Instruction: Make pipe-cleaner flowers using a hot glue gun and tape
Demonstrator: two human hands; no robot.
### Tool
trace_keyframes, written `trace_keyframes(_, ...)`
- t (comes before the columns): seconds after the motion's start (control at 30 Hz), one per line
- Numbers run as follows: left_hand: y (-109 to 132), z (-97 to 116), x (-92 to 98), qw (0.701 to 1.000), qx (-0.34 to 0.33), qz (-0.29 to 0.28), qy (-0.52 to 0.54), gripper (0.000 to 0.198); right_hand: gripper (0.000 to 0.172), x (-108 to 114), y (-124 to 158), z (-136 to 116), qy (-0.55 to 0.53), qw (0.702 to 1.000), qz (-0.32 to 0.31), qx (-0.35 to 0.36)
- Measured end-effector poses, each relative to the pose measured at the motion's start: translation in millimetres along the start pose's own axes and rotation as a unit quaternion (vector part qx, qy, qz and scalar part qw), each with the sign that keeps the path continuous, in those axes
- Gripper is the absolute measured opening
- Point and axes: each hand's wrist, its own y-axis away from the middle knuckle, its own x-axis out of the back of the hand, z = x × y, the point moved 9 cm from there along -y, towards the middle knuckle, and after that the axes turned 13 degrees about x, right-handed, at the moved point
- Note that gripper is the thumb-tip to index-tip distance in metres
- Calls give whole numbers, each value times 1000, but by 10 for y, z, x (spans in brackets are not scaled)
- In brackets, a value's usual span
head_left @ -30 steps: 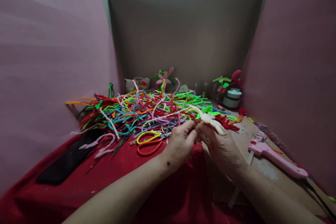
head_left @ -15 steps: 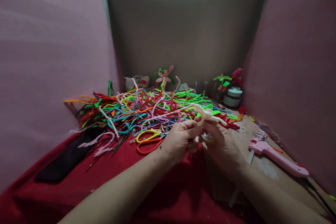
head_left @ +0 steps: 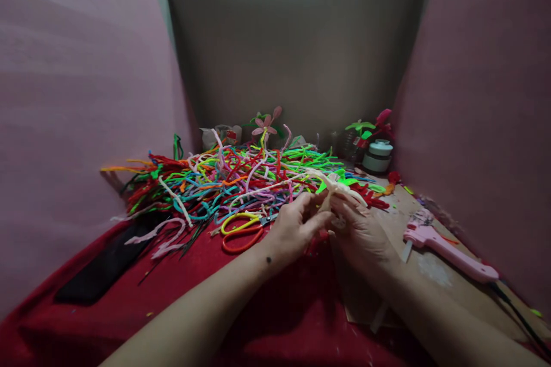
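A cream-white pipe-cleaner piece (head_left: 336, 183) with several fuzzy arms is held up in front of the heap of pipe cleaners. My right hand (head_left: 359, 229) closes round its lower part from the right. From the left, my left hand (head_left: 301, 221) pinches the same piece, with thumb and fingertips meeting near its base. The fingers hide the underside of the piece. Just left of my left hand lie scissors (head_left: 243, 242) with one yellow and one red handle loop, on the red cloth (head_left: 206, 298).
A big tangle of coloured pipe cleaners (head_left: 232, 178) spreads behind my hands. A pink glue gun (head_left: 451, 252) rests on a brown board (head_left: 439, 298) at right. A black phone-like slab (head_left: 99, 269) lies left. A lidded jar (head_left: 377, 156) and pink flower (head_left: 264, 124) stand at the back.
My left thumb and fingers have shifted their pinch on the white piece, and my right fingers have closed further over it. The whole view has shifted slightly.
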Motion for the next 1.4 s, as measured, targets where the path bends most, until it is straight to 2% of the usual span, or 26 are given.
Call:
trace_keyframes(0.07,49,61,39,992,-47,66,-94,24,14,29,9,-13,15,1000,19,11)
trace_keyframes(0.17,95,91,42,973,-76,116,-186,13,15,23,36,0,38,999,14,6)
trace_keyframes(0.27,81,70,64,982,-61,113,-138,19,13,12,51,-9,69,998,-3,6)
trace_keyframes(0.37,32,6,34,999,-2,44,17,22,12,-36,54,-28,88,995,-39,12)
trace_keyframes(0.43,20,-28,-40,993,44,-23,105,24,13,-65,54,-28,79,995,-54,11)
trace_keyframes(0.6,72,-56,-201,946,104,-171,255,18,9,-127,52,-29,-12,999,-51,0)
trace_keyframes(0.7,91,-83,-253,919,125,-224,298,16,8,-181,59,-21,-32,997,-71,-18)
trace_keyframes(0.77,93,-87,-281,916,135,-238,293,21,11,-177,54,-15,-30,997,-73,-21)
trace_keyframes(0.83,71,-81,-259,942,126,-203,235,24,11,-128,36,-11,-28,998,-56,-12)
trace_keyframes(0.93,38,-10,-76,995,54,-48,64,23,9,-35,15,6,-8,1000,-25,1)
trace_keyframes(1.0,80,91,43,996,-26,60,-54,21,13,8,15,3,21,1000,-14,10)
trace_keyframes(1.07,143,159,81,977,-94,121,-152,17,15,32,27,-16,57,998,-9,16)
trace_keyframes(1.17,191,181,87,953,-138,147,-224,17,14,11,61,-44,104,994,-21,16)
trace_keyframes(1.23,194,192,111,957,-135,149,-211,17,12,-48,79,-52,117,992,-51,18)
trace_keyframes(1.33,152,171,139,981,-76,131,-120,25,10,-115,78,-53,112,989,-86,33)
trace_keyframes(1.4,109,113,100,996,-15,89,-23,29,9,-118,60,-52,102,990,-88,41)
